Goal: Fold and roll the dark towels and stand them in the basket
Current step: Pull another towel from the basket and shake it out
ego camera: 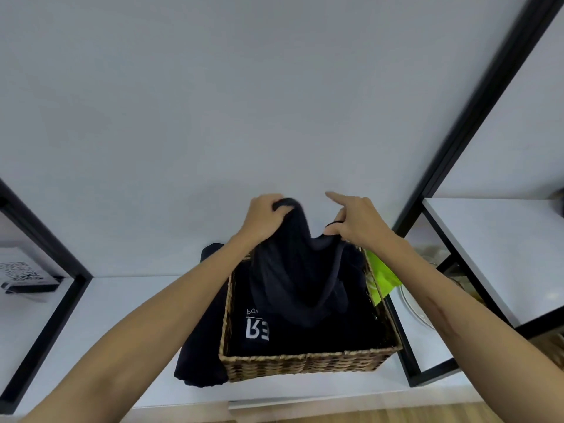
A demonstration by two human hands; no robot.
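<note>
Both hands are raised over the far end of a woven wicker basket (308, 364) that sits on a white tabletop (116, 303). The left hand (264, 218) has its fingers (276, 200) curled tight round one bunched corner of a dark towel (293, 270), the cloth bulging out above the knuckles. The right hand (355, 216) pinches the towel's other upper edge between thumb and lower fingers, while its index finger sticks out straight, away from the cloth. Between the two hands the towel sags in a dip, and the rest of it hangs in loose folds down into the basket, neither folded nor rolled.

Inside the basket, under the hanging towel, lies more dark fabric bearing white printed letters (258, 329) toward the basket's near left corner. Another dark cloth (198, 358) lies on the tabletop against the basket's left outside wall, running from its far corner to past its near corner. A bright green item (381, 276) sits just beyond the basket's right wall, touching or nearly touching the rim. Further right of the basket a pale round plate (416, 309) shows in part behind a black shelf frame (406, 355).
</note>
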